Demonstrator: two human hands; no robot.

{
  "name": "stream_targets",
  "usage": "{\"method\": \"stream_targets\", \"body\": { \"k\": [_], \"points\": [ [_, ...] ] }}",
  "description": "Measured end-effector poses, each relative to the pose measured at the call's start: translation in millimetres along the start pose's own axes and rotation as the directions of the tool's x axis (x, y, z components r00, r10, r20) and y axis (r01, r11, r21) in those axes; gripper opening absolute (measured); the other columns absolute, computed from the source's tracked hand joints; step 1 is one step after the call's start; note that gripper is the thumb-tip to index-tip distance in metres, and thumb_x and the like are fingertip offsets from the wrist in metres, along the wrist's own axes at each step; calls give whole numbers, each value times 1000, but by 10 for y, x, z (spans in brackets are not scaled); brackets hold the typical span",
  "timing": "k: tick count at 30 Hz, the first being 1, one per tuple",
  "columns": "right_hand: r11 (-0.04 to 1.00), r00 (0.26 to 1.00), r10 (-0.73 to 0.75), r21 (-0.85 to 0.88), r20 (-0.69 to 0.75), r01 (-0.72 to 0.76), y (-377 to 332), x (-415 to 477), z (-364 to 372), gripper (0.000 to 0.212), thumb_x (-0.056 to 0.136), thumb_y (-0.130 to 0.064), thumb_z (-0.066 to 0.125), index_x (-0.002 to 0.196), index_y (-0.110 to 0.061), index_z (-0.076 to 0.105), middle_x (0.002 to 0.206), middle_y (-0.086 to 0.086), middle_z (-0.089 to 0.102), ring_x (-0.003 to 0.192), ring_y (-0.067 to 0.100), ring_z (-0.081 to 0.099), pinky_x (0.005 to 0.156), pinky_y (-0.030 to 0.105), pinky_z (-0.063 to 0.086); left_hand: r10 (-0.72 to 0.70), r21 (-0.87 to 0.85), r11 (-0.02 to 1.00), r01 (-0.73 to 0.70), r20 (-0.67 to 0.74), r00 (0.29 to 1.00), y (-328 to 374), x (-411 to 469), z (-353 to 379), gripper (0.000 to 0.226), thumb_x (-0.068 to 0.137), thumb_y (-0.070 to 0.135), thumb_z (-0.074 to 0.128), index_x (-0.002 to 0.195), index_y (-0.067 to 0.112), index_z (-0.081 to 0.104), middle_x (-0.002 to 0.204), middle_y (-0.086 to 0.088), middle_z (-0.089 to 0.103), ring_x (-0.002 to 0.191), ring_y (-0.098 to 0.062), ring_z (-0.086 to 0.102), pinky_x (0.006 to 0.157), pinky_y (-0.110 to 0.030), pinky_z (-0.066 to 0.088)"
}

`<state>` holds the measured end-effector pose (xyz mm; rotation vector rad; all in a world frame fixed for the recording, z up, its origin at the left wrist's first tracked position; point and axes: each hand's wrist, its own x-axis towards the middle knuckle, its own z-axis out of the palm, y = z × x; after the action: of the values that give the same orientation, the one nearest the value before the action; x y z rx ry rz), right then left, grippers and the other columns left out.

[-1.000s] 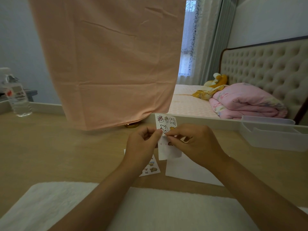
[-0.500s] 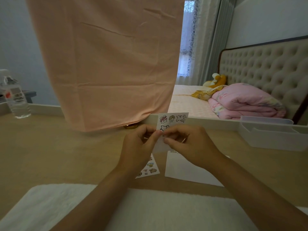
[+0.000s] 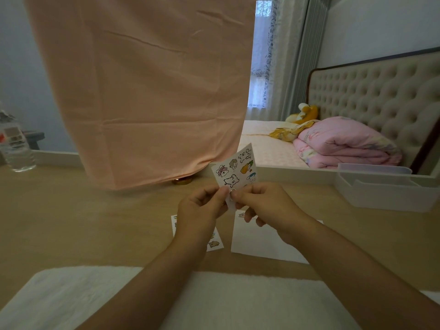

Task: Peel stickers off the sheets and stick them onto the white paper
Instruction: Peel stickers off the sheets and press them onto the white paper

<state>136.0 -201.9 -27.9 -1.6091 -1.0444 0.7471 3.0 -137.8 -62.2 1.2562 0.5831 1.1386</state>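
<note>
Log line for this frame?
step: peeling | left hand: holds sheet | right hand: pinches sheet's lower edge | paper: on table, one sticker | second sheet: on table

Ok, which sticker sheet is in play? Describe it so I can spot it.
Start at the peach cloth hanging over the wooden table and drop below its right corner. There the held sticker sheet stands tilted in the air, pinched by the left hand and right hand. The other sticker sheet lies flat on the table beneath the left hand.
</note>
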Motion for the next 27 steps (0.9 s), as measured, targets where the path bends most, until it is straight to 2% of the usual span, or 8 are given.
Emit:
{"method": "stream_targets", "body": {
  "k": [4, 7, 9, 12, 16, 20, 27],
  "points": [
    [997, 995, 75, 18, 67, -76, -34, -20, -19, 21, 93, -29, 70, 102, -11, 73, 81, -1, 70, 60, 14, 60, 53, 25, 40, 10, 15, 1000, -10, 7, 1000, -11, -8, 9, 17, 93, 17, 67, 107, 14, 76, 106, 2, 77, 103, -13, 72, 91, -30, 57],
    [987, 977, 147, 37, 154, -154, -71, -36, -34, 21, 95, -30, 66, 109, -15, 70, 84, 1, 70, 66, 17, 62, 55, 26, 41, 43, 42, 998, -42, -34, 998, -26, 3, 11, 15, 93, 15, 67, 105, 15, 77, 101, 5, 78, 96, -8, 72, 81, -19, 57],
    [982, 967, 175, 36, 184, -185, -82, -36, -46, 21, 95, -30, 65, 112, -18, 68, 85, 1, 70, 69, 19, 64, 57, 27, 42, 117, 137, 985, -109, -51, 992, -39, 14, -1, 14, 93, 14, 68, 103, 16, 78, 98, 8, 78, 93, -6, 72, 76, -14, 55],
    [980, 960, 192, 4, 202, -197, -98, -33, -80, 19, 95, -29, 64, 111, -20, 68, 86, 2, 71, 70, 21, 64, 58, 27, 42, 223, 257, 942, -213, -11, 975, -48, 29, -24, 13, 92, 12, 69, 101, 14, 78, 97, 8, 78, 92, -5, 71, 77, -15, 54],
    [981, 960, 180, -104, 213, -161, -131, -45, -147, 19, 95, -28, 64, 110, -16, 68, 86, 1, 72, 69, 18, 65, 57, 27, 42, 288, 388, 873, -297, 82, 954, -51, 60, -68, 10, 92, 10, 69, 96, 14, 78, 95, 11, 77, 89, -2, 71, 73, -13, 53],
    [968, 976, 107, -243, 191, -58, -151, -51, -179, 14, 96, -30, 64, 97, -18, 72, 92, 2, 75, 67, 14, 67, 58, 27, 44, 325, 442, 826, -350, 134, 936, -48, 54, -89, 10, 92, 13, 70, 96, 17, 78, 96, 14, 76, 88, -3, 71, 75, -16, 55],
    [988, 972, 95, -140, 215, -65, -130, -54, -144, 11, 96, -27, 66, 94, -17, 71, 86, 5, 73, 65, 17, 65, 54, 26, 43, 282, 409, 873, -268, 26, 959, -42, 39, -62, 9, 92, 16, 71, 97, 18, 77, 92, 11, 77, 80, -7, 72, 69, -20, 58]
  ]
}}
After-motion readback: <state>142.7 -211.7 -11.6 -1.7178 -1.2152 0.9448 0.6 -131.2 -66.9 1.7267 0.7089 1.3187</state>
